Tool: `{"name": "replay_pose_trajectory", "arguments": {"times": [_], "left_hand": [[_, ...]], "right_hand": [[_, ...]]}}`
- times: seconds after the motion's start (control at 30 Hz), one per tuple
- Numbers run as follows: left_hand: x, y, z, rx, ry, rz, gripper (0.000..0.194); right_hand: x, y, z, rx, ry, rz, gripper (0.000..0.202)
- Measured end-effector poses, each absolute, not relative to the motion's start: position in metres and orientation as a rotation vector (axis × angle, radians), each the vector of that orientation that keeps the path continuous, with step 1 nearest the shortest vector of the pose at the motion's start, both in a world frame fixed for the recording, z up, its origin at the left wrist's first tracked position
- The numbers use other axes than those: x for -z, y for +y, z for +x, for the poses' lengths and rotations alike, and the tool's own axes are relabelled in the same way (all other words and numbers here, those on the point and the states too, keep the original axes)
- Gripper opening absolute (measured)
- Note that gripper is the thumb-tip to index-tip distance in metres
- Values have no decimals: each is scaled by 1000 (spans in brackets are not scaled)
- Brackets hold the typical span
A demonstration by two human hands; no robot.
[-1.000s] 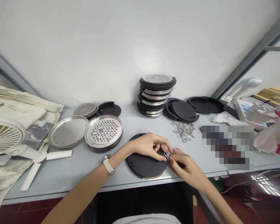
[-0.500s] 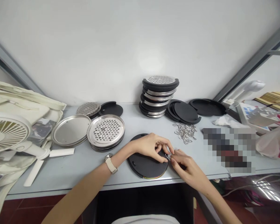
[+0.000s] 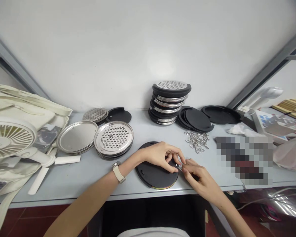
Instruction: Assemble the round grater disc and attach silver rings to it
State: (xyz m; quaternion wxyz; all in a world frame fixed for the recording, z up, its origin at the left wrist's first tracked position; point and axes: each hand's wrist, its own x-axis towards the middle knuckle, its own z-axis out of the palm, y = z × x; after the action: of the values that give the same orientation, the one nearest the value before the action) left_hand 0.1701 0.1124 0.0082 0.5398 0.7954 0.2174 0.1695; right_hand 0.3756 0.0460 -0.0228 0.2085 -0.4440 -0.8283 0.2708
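Here you are at the front edge of the worktop (image 3: 93, 182), close to its middle, with the round black disc (image 3: 153, 176) lying flat in front of you. Your left hand (image 3: 164, 156) arches over it, thumb and forefinger curved apart around a small metal clip (image 3: 179, 167); whether they grip it, I cannot tell. Your right hand (image 3: 198, 177) pinches that clip between thumb and fingers, right at the disc's right rim, fingertips of both hands meeting there. Whether the clip passes through the disc is hidden.

Beyond your right hand sits a tangled heap of metal clips (image 3: 197, 141). Behind that, towards the back edge, lie loose black discs (image 3: 196, 119), just beside a tall stack (image 3: 170, 102) of black and metal rounds. Over to your left, a perforated metal plate (image 3: 113, 138) tops one pile, plain metal plates (image 3: 76, 136) beside it, and a white fan (image 3: 10, 140) fills the worktop's left end.
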Motion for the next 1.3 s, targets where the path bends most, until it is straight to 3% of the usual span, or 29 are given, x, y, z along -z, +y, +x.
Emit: {"name": "replay_pose_trajectory", "arguments": {"times": [1.3], "left_hand": [[-8, 114, 169, -409, 427, 1873, 27]], "right_hand": [[15, 43, 376, -766, -2424, -1190, 40]]}}
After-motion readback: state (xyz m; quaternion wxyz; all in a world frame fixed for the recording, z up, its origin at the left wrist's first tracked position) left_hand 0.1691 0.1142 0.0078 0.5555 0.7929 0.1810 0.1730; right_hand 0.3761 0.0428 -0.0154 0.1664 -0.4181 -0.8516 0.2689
